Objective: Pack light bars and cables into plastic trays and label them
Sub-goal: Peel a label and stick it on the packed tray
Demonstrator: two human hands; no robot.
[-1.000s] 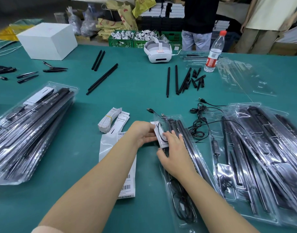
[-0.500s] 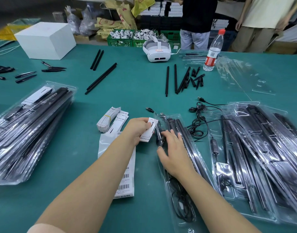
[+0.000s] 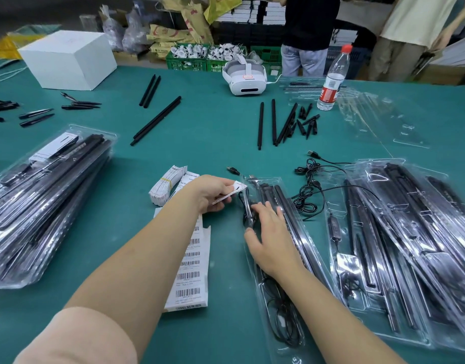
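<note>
A clear plastic tray [image 3: 294, 203] with black light bars and a coiled cable lies on the green table in front of me. My right hand [image 3: 272, 237] rests flat on the tray's upper part, fingers straight over the bars. My left hand [image 3: 211, 193] pinches a small white label card [image 3: 232, 191] just left of the tray's top edge. A strip of barcode labels [image 3: 192, 269] lies under my left forearm. A banded bundle of white cards [image 3: 167, 183] sits beside it.
Stacks of packed trays lie at left [image 3: 42, 195] and right [image 3: 410, 237]. Loose black bars [image 3: 276, 124], a tangled cable [image 3: 309, 190], a water bottle [image 3: 332, 80], a white headset [image 3: 246, 77] and a white box [image 3: 68, 59] stand farther back. Two people stand beyond the table.
My left hand has drawn the white card off the tray to the left and now holds it beside the tray's edge. My right hand stays on the tray.
</note>
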